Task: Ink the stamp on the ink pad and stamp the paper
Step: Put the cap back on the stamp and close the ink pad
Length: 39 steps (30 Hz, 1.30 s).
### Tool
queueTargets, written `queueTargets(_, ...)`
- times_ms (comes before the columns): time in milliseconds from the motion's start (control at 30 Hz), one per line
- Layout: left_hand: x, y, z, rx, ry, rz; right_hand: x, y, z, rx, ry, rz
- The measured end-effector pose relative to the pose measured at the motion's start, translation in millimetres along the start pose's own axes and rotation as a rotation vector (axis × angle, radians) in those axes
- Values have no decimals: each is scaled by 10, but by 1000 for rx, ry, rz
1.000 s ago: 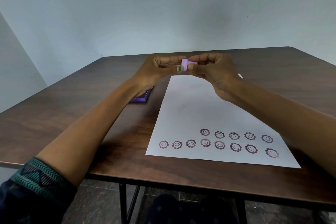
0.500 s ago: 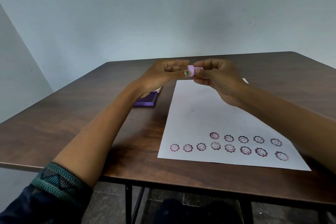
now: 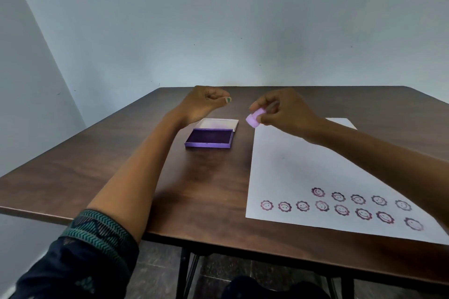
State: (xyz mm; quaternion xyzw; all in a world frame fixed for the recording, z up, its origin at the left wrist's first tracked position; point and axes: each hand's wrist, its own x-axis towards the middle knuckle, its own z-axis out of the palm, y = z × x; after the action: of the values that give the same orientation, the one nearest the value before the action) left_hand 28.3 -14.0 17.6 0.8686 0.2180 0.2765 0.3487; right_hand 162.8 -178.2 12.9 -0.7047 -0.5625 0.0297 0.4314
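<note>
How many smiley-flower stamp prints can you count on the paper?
13, all at the front of the paper: 8 in the lower row, 5 in the upper row, further right. The right forearm may hide others.

Bare tabletop [image 3: 213, 177] separates ink pad [image 3: 209, 137] from paper [image 3: 303, 165].

On the table [image 3: 121, 172] the ink pad [image 3: 209, 137] lies open left of the paper [image 3: 303, 165], its lid [image 3: 218, 124] flat just behind it. Two rows of stamp marks [image 3: 340, 209] run along the paper's near edge. The left hand [image 3: 204, 104] hangs above the lid; the right hand [image 3: 284, 114] holds the stamp [image 3: 254, 119] in the air over the paper's far left corner, right of the pad
</note>
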Motion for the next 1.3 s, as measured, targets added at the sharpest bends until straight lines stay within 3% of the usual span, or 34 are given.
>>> queueTargets(267,-93,-395,-265,7,16,-127,301,-24,226,-298,-125,-137)
queueTargets(633,-131,-463,-405,166,-269,-289,380,35,206,-363,-244,-42)
queueTargets(833,-156,-473,-480,180,-452,-366,469,-79,152,-269,-187,-21)
queueTargets(933,-180,-460,-532,205,-526,-401,565,-146,236,-339,-268,-4)
queueTargets(1067,-207,-450,-570,323,-567,-428,718,-221,430,-616,-419,-39)
queueTargets(1300,-214,-429,-566,403,-550,-438,914,-152,666,-662,-475,-18)
